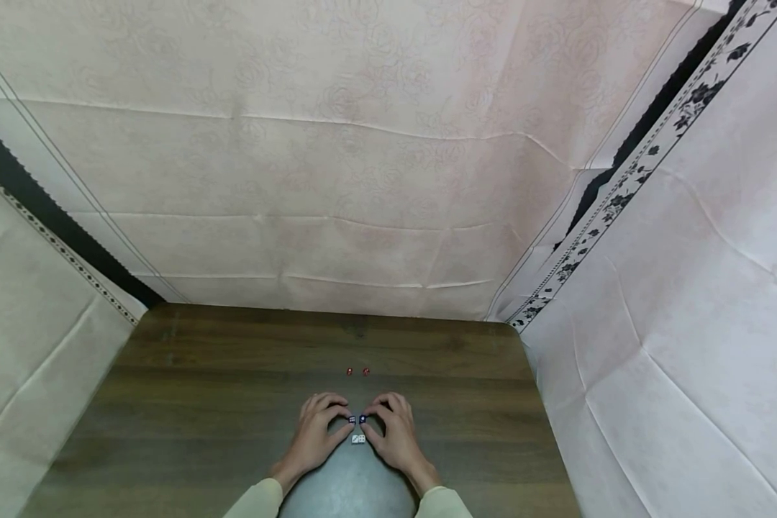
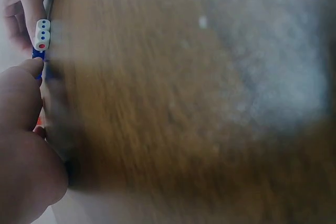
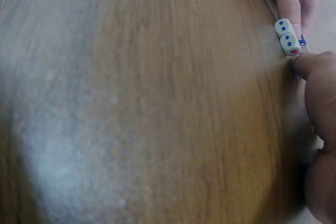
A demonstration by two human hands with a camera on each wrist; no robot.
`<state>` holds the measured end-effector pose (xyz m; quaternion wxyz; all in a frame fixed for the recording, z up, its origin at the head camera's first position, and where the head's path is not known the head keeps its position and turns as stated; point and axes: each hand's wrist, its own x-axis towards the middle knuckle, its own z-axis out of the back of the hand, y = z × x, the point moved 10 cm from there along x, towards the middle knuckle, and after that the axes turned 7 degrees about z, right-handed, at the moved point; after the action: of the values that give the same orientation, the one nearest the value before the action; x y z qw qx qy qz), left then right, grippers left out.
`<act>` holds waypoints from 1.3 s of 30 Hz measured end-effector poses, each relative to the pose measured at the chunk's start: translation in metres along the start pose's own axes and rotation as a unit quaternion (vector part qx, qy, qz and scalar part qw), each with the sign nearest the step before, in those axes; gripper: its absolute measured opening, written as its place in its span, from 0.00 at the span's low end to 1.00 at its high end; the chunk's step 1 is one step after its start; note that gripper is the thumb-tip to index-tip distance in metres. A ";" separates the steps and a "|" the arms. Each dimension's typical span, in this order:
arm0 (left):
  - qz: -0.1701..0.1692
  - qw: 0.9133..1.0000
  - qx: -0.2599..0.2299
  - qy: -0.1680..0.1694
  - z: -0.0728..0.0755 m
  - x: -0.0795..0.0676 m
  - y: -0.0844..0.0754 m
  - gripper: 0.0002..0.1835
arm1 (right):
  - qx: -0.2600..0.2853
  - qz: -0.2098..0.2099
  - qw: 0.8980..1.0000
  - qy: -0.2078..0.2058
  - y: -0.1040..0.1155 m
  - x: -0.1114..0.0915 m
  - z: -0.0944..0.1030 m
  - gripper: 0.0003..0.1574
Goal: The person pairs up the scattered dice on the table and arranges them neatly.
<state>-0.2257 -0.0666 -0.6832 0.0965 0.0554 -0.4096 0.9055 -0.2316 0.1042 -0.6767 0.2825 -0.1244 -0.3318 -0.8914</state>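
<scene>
One blue die (image 1: pixel 352 419) sits between the thumb and forefinger of my left hand (image 1: pixel 316 436), low in the middle of the head view; I pinch a second blue die (image 1: pixel 362 419) the same way with my right hand (image 1: pixel 393 436), a narrow gap between the two. Both are so small there, and so covered by my fingertips, that I cannot read their pips.

Just below them in the frame, two white dice (image 1: pixel 359 439) lie side by side, touching, on the wooden table (image 1: pixel 201 374). Above my hands, two red dice (image 1: pixel 357 371) stand apart from each other, their faces too small to make out.

My wrist views help only partly. In the left one, my hand is cut off by the left edge, and my thumb and the white dice hide most of the blue. A reddish patch shows lower down at that edge; I cannot tell which die it is. In the right one, my hand runs off the right edge and only a scrap of blue peeps out beside the white pair. My sleeves (image 1: pixel 259 500) are cut by the bottom of the head view.
</scene>
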 end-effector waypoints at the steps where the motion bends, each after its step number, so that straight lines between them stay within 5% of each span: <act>1: 0.001 1.000 0.001 0.000 0.000 0.000 0.000 0.07 | 0.000 0.001 1.000 0.000 0.000 0.000 0.000 0.10; 19: 0.007 0.999 0.034 -0.017 -0.005 0.002 -0.002 0.08 | -0.005 0.004 1.000 -0.001 0.001 0.000 0.000 0.10; 39: 0.001 1.000 0.009 -0.022 -0.004 0.001 -0.003 0.09 | -0.002 0.005 1.000 0.004 0.000 0.000 -0.001 0.10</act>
<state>-0.2264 -0.0615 -0.6837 0.0862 0.0758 -0.4038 0.9076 -0.2317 0.1035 -0.6769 0.2875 -0.1231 -0.3284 -0.8912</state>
